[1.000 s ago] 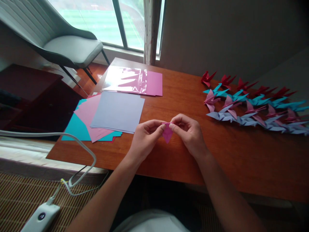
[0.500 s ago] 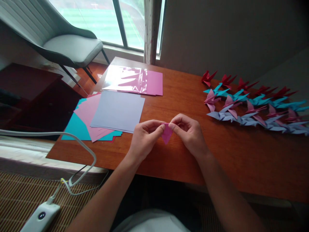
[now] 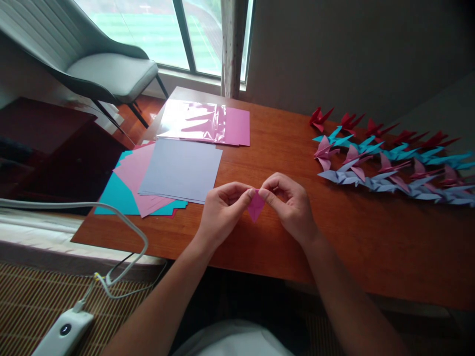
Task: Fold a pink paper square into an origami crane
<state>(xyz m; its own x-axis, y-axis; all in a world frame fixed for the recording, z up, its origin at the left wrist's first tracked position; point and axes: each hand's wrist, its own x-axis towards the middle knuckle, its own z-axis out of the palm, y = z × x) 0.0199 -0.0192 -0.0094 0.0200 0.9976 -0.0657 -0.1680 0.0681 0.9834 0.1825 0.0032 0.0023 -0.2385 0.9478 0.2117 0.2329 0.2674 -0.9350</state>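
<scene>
A small folded piece of magenta origami paper (image 3: 255,210) is pinched between both hands above the front part of the wooden table (image 3: 282,237). Its lower end narrows to a point facing me. My left hand (image 3: 225,207) grips the upper left edge between thumb and fingers. On the upper right edge, my right hand (image 3: 287,202) pinches it the same way, both thumbs on top. The fingers behind the paper are partly hidden. Nearest my left hand lies a stack of pale lavender sheets (image 3: 181,170).
Rows of folded paper cranes in red (image 3: 319,120), turquoise (image 3: 365,146), pink (image 3: 324,154) and lavender (image 3: 349,178) line the right side. Pink sheets (image 3: 139,173), turquoise sheets (image 3: 111,200) and a plastic-wrapped magenta pack (image 3: 238,127) lie left. A white cable (image 3: 126,217) runs to a power bank (image 3: 65,331).
Almost nothing differs. Both hands keep their pinch on the magenta paper, whose tip hangs very slightly lower; the right hand has shifted a touch.
</scene>
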